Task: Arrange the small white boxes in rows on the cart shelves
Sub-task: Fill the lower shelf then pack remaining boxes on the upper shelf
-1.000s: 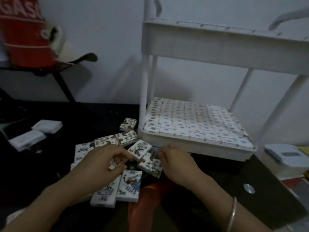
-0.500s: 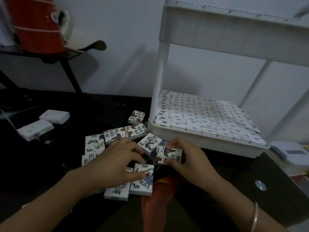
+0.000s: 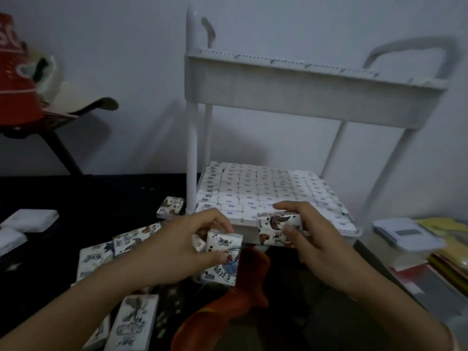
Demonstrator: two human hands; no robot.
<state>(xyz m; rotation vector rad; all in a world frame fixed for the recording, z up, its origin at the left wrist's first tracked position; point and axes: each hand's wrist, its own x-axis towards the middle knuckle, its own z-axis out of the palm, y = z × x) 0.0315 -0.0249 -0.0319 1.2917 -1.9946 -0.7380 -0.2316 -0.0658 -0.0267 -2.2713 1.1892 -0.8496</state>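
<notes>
The right hand (image 3: 321,247) grips one small white box (image 3: 274,231), thumb on its printed near face and fingers curled over the top. The box's long axis runs left to right. That matches the rows of boxes (image 3: 266,188) packed on the cart's lower shelf (image 3: 247,233), whose near rim lies just beyond this box. This hand is the nearer one to the cart, so it probably places first, moving away from the person. The lower shelf looks full edge to edge, so the box must either go on top of the rows or rise to the upper shelf (image 3: 304,97), well above and farther off. To the left, the left hand (image 3: 177,249) pinches a second box (image 3: 224,245) between thumb and fingers. That box seems to be turned the other way, long axis running near to far, and would need a quarter turn before it lines up. Farther left and nearer, loose boxes (image 3: 134,323) lie scattered on the dark table (image 3: 76,193).
</notes>
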